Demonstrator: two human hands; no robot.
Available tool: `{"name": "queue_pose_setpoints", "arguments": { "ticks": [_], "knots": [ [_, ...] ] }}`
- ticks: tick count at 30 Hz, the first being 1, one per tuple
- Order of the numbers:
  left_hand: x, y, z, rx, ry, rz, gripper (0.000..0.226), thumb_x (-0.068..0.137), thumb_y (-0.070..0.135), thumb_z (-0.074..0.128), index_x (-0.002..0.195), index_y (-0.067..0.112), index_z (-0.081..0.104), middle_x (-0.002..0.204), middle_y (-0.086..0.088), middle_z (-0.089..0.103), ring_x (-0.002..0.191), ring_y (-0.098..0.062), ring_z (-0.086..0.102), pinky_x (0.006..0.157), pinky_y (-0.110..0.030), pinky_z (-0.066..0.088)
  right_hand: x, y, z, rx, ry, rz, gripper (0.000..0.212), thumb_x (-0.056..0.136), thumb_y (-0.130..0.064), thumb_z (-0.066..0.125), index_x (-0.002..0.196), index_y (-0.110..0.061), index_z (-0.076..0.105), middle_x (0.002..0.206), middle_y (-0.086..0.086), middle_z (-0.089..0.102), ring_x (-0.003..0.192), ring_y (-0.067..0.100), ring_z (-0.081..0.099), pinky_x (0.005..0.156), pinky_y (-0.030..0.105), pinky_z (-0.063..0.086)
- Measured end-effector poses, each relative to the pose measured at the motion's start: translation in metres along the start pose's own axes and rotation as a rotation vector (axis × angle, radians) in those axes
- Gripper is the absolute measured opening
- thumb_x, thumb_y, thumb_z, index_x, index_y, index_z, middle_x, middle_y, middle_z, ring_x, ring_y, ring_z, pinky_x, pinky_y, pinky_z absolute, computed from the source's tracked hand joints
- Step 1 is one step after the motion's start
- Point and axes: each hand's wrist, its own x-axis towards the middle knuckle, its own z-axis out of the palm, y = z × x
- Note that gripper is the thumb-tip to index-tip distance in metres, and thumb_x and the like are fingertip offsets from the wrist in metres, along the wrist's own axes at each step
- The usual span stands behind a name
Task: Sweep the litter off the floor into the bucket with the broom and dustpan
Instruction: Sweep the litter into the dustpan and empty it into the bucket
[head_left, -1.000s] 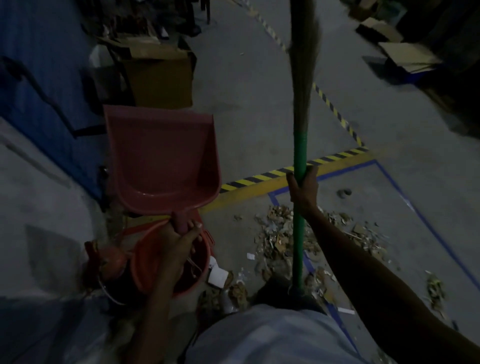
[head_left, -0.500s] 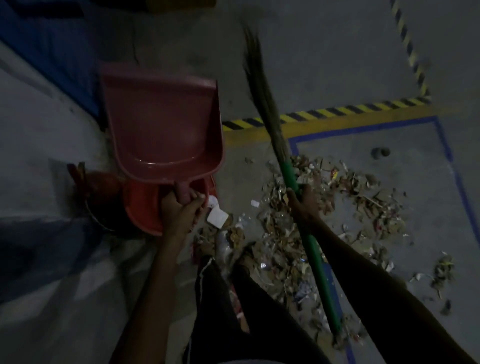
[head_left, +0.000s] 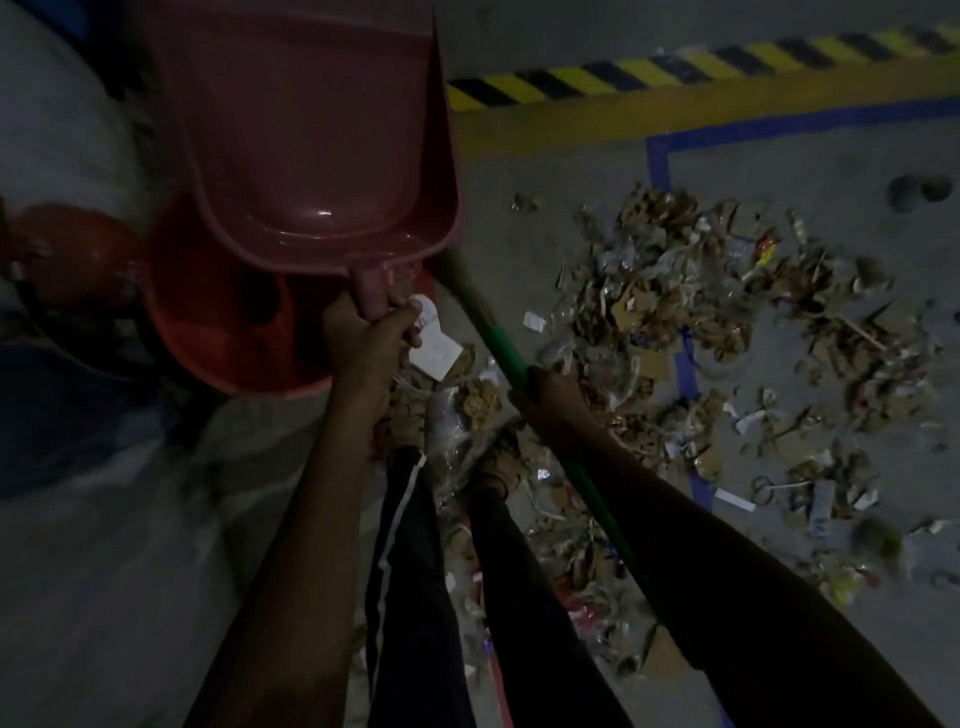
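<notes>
My left hand (head_left: 366, 345) grips the handle of a pink dustpan (head_left: 311, 145), which hangs tilted over the orange-red bucket (head_left: 223, 322) at the left. My right hand (head_left: 553, 400) grips the green handle of the broom (head_left: 501, 345); its bristle end runs up behind the dustpan and is mostly hidden. Litter (head_left: 691, 322) of cardboard scraps, paper and wrappers is spread over the grey floor to the right of the bucket and around my legs (head_left: 467, 597).
A yellow-and-black hazard stripe (head_left: 675, 73) and blue floor tape (head_left: 660, 161) cross the floor beyond the litter. A second orange-red object (head_left: 72, 249) sits left of the bucket by pale sheeting (head_left: 62, 135). The scene is dim.
The view has tipped down and closer to the floor. The broom has swung from upright to slanting left, its bristles now behind the dustpan. The dustpan stays over the bucket.
</notes>
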Motion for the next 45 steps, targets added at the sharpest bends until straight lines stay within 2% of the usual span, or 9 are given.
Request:
{"name": "queue_pose_setpoints", "arguments": {
  "ticks": [6, 9, 12, 19, 24, 28, 35, 38, 45],
  "knots": [
    [0.023, -0.039, 0.011, -0.016, 0.047, -0.004, 0.017, 0.077, -0.002, 0.074, 0.080, 0.009, 0.060, 0.055, -0.003, 0.060, 0.042, -0.015, 0.052, 0.040, -0.021, 0.039, 0.038, 0.037, 0.049, 0.078, -0.077, 0.213, 0.028, 0.098, -0.031, 0.053, 0.116, -0.009, 0.057, 0.092, 0.008, 0.064, 0.073, 0.025, 0.067, 0.064, 0.042, 0.060],
    [0.035, -0.046, 0.010, -0.013, 0.060, 0.003, 0.016, 0.077, 0.001, 0.073, 0.081, 0.008, 0.060, 0.057, -0.006, 0.061, 0.041, -0.016, 0.052, 0.039, -0.022, 0.037, 0.042, 0.069, 0.051, 0.174, 0.027, 0.371, 0.029, 0.099, -0.027, 0.053, 0.117, -0.005, 0.055, 0.083, 0.006, 0.061, 0.059, 0.019, 0.063, 0.043, 0.029, 0.050],
    [0.049, -0.045, 0.008, 0.011, 0.058, 0.017, 0.015, 0.077, 0.004, 0.074, 0.086, 0.000, 0.063, 0.054, -0.006, 0.062, 0.038, -0.018, 0.050, 0.042, -0.024, 0.037, 0.037, 0.102, 0.048, 0.062, 0.141, 0.335, 0.031, 0.097, -0.033, 0.052, 0.116, -0.008, 0.053, 0.087, 0.007, 0.061, 0.060, 0.023, 0.059, 0.049, 0.026, 0.043],
    [0.076, -0.020, 0.017, -0.052, 0.088, 0.067, 0.025, 0.078, -0.003, 0.069, 0.066, 0.017, 0.060, 0.050, -0.002, 0.057, 0.040, -0.017, 0.049, 0.043, -0.022, 0.039, 0.023, 0.129, 0.039, -0.005, 0.214, 0.045, 0.045, 0.097, -0.025, 0.056, 0.136, -0.003, 0.046, 0.087, 0.014, 0.066, 0.068, 0.029, 0.062, 0.057, 0.029, 0.037],
    [0.092, -0.013, 0.020, -0.090, 0.119, 0.053, 0.029, 0.081, -0.005, 0.069, 0.067, 0.019, 0.058, 0.050, 0.005, 0.059, 0.039, -0.012, 0.051, 0.039, -0.018, 0.037, 0.056, 0.097, 0.050, 0.033, 0.190, -0.117, 0.051, 0.096, -0.043, 0.046, 0.133, -0.007, 0.048, 0.084, 0.004, 0.061, 0.066, 0.024, 0.059, 0.057, 0.030, 0.042],
    [0.106, -0.016, 0.016, -0.078, 0.167, 0.023, 0.027, 0.084, -0.004, 0.069, 0.071, 0.017, 0.057, 0.046, 0.006, 0.059, 0.037, -0.009, 0.051, 0.038, -0.018, 0.035, 0.100, 0.040, 0.042, 0.044, 0.170, -0.233, 0.044, 0.099, -0.036, 0.046, 0.134, -0.009, 0.045, 0.091, 0.011, 0.066, 0.076, 0.031, 0.065, 0.062, 0.036, 0.049],
    [0.129, -0.034, 0.000, -0.065, 0.202, -0.005, 0.021, 0.092, 0.008, 0.069, 0.078, 0.014, 0.056, 0.056, 0.004, 0.063, 0.038, -0.012, 0.052, 0.037, -0.021, 0.036, 0.182, -0.010, 0.042, -0.115, 0.103, -0.070, 0.030, 0.099, -0.038, 0.048, 0.118, -0.014, 0.047, 0.089, 0.008, 0.059, 0.069, 0.025, 0.056, 0.057, 0.032, 0.045],
    [0.136, -0.039, -0.007, -0.058, 0.205, -0.009, 0.021, 0.094, 0.020, 0.072, 0.080, 0.012, 0.057, 0.055, -0.002, 0.059, 0.036, -0.013, 0.047, 0.037, -0.020, 0.035, 0.190, -0.005, 0.041, -0.049, 0.164, 0.125, 0.029, 0.097, -0.040, 0.048, 0.111, -0.015, 0.051, 0.095, 0.014, 0.064, 0.073, 0.032, 0.064, 0.064, 0.047, 0.058],
    [0.135, -0.042, -0.011, -0.064, 0.095, -0.099, 0.031, 0.091, 0.032, 0.076, 0.072, 0.012, 0.062, 0.048, 0.001, 0.054, 0.035, -0.011, 0.043, 0.038, -0.020, 0.033, 0.161, 0.031, 0.060, 0.115, 0.383, 0.127, 0.030, 0.101, -0.033, 0.044, 0.114, -0.007, 0.043, 0.090, 0.017, 0.063, 0.067, 0.033, 0.061, 0.056, 0.042, 0.052]
  ]
}}
